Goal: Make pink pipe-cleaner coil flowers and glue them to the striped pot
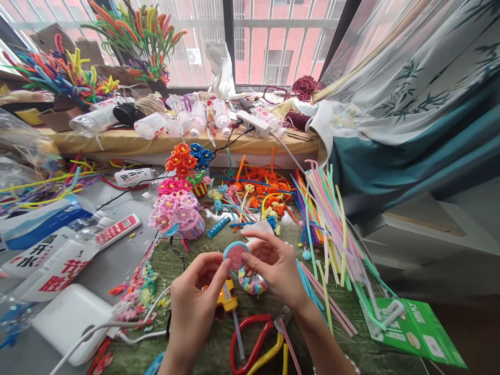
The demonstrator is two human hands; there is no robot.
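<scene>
Between my hands is a round coil of pipe cleaner [236,256], pink in the middle with a light blue rim. My left hand [201,291] pinches its left edge between thumb and fingers. On the other side, the thumb and fingers of my right hand [277,265] grip it too. Just below the coil lies a striped pastel pipe-cleaner piece [253,282], partly hidden by my right hand. A yellow glue gun [227,297] with a clear glue stick rests under my left hand. Nearer to me are scissors with red handles [250,341] and pliers with yellow handles [269,357].
Pipe-cleaner flowers [177,208] stand at the left back of the green tabletop. Loose pastel pipe cleaners [328,219] spread on the right, beside a green packet [420,333]. A white charger [72,323] with cables and plastic bottles [54,265] lie left. A power strip [253,124] sits on the sill.
</scene>
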